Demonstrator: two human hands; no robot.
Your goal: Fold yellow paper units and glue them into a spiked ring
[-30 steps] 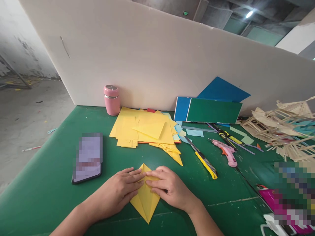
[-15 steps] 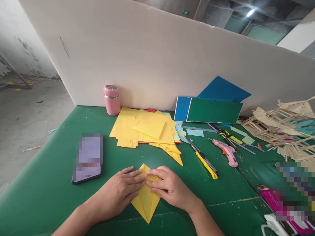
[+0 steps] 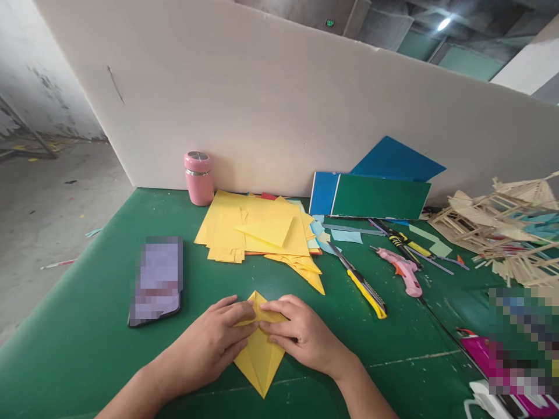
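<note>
On the green table in front of me lies a folded piece of yellow paper (image 3: pixel 262 358), kite-shaped, with creases and its tips pointing away and towards me. My left hand (image 3: pixel 220 331) rests on its left side, fingers stretched over the upper part. From the other side, my right hand (image 3: pixel 301 331) presses its fingertips on the upper right flap, the fingers lightly bent and apart. Both hands partly cover the paper's side corners. Just beyond them sits another folded yellow paper piece (image 3: pixel 305 270), beside a pile of yellow sheets (image 3: pixel 262 218).
A phone (image 3: pixel 159 279) lies at left, a pink flask (image 3: pixel 199 179) behind it. To the right are a yellow utility knife (image 3: pixel 364 291), a pink glue gun (image 3: pixel 402 267) with its cord, and a wooden stick model (image 3: pixel 506 227). A pale board (image 3: pixel 262 105) stands along the back.
My left hand has drawn slightly back and its fingers have bent a little more on the paper. My right hand and the paper look nearly unchanged.
</note>
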